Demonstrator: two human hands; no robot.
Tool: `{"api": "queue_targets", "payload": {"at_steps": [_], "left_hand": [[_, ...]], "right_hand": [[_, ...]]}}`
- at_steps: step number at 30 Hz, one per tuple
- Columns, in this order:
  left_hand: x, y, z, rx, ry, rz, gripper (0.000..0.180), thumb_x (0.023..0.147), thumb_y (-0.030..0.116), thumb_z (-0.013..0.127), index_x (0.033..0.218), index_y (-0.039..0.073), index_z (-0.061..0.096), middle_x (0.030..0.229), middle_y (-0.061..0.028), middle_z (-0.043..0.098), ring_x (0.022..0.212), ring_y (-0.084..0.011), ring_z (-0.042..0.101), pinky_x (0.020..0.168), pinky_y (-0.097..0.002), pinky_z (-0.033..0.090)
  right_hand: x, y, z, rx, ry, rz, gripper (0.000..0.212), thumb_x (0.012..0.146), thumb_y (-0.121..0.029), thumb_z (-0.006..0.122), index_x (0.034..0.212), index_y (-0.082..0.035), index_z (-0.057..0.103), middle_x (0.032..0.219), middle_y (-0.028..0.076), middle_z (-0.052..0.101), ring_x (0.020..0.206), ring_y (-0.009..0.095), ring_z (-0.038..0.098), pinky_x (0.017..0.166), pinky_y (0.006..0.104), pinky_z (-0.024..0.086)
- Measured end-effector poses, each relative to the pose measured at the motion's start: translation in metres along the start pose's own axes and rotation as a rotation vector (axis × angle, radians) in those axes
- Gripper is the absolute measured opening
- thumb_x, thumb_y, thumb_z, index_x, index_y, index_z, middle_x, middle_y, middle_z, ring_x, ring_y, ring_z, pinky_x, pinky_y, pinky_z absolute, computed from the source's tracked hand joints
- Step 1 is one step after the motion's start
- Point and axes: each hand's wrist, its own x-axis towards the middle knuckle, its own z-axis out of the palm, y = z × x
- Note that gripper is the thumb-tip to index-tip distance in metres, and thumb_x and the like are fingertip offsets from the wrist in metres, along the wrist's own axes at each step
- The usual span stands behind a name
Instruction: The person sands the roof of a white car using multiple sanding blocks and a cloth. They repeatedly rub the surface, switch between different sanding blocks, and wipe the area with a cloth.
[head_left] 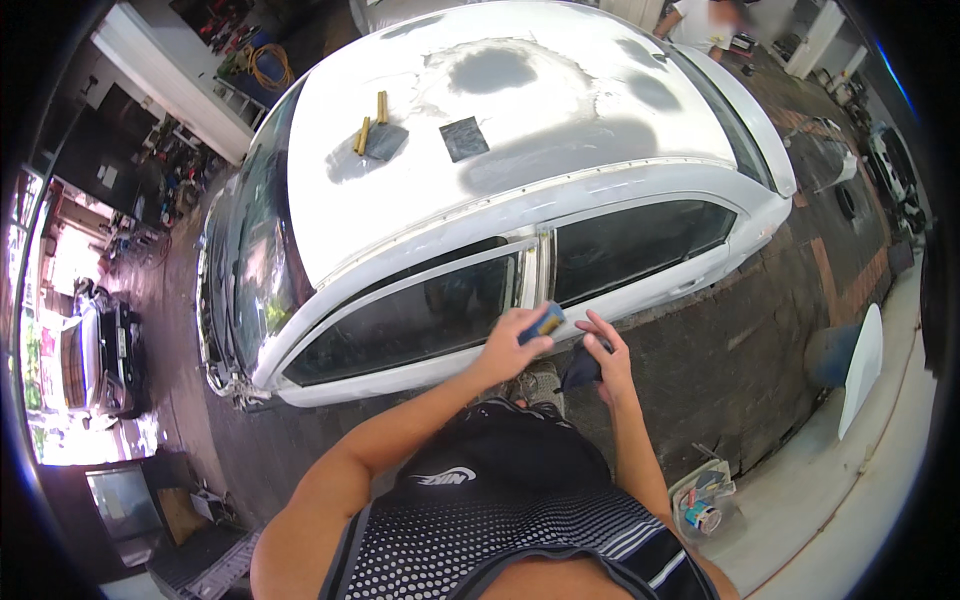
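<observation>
In front of the white car's side windows, my left hand (512, 345) is closed around a small blue and yellow block (543, 322). Close by on the right, my right hand (610, 358) grips a dark sheet that looks like sandpaper (580, 370), with the fingers partly bent. Both hands are held apart in front of my body. The white car (360, 225) has grey patches (492, 71) on its roof. On that roof lie two dark square sheets (464, 139) and two yellow sticks (382, 107), one stick beside the left-hand sheet.
The car's rear side window (643, 250) is just beyond my hands. At the lower right, a tray with cans (703, 516) stands near a pale wall, with a white panel (862, 372) farther up. Another person (700, 25) is across the car. A dark car (105, 345) stands at left.
</observation>
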Motion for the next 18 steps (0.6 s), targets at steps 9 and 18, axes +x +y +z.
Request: {"api": "queue_targets", "payload": {"at_steps": [9, 18], "left_hand": [[-0.046, -0.054, -0.085, -0.318, 0.480, -0.383, 0.066, 0.090, 0.012, 0.080, 0.152, 0.008, 0.056, 0.132, -0.0067, 0.060, 0.120, -0.0171, 0.059, 0.106, -0.0322, 0.045], [-0.188, -0.073, -0.052, -0.213, 0.720, -0.701, 0.062, 0.087, 0.010, 0.083, 0.145, 0.004, 0.062, 0.125, -0.0089, 0.064, 0.115, -0.0187, 0.062, 0.101, -0.0327, 0.048]], "right_hand": [[0.222, -0.024, 0.077, -0.881, -0.259, -0.367, 0.069, 0.084, -0.035, 0.087, 0.138, 0.000, 0.064, 0.133, 0.018, 0.067, 0.122, 0.026, 0.063, 0.107, 0.0367, 0.047], [0.428, -0.051, 0.263, -1.547, -0.176, -0.228, 0.057, 0.074, -0.038, 0.078, 0.115, 0.001, 0.074, 0.130, 0.026, 0.068, 0.115, 0.038, 0.070, 0.097, 0.0426, 0.057]]}}
